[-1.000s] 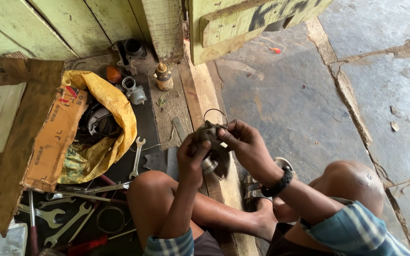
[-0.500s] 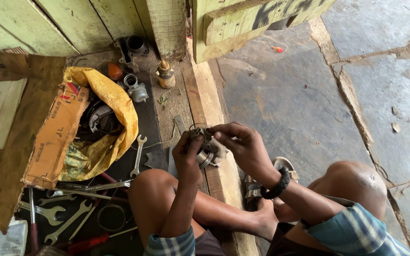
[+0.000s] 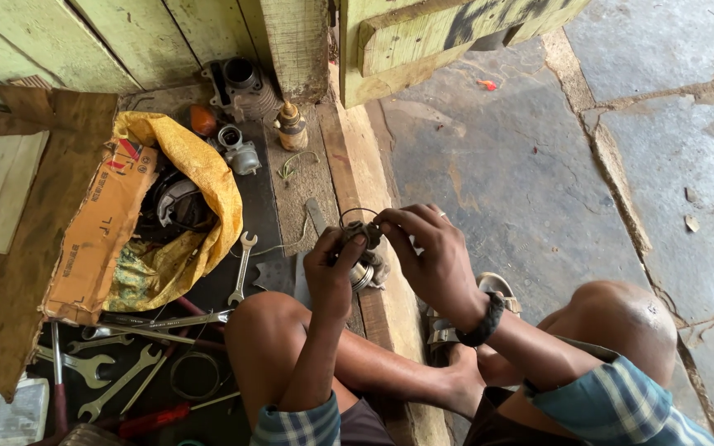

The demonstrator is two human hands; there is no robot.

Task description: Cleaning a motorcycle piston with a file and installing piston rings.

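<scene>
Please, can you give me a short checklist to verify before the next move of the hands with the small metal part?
1. Left hand grips the metal part: ok.
2. Right hand touches the part's top: ok.
3. Wire loop free of fingers: cannot tell.
4. Wrench lies close to the left knee: ok.
5. Part held over the wooden plank, not over the tools: ok.
6. Part's inside clean: cannot tell.

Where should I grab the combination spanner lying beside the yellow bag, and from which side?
Take the spanner by its bare shank, coming down from above. It lies flat on the dark mat, open end towards the wall, ring end near the left knee, so the middle looks freest.
</scene>
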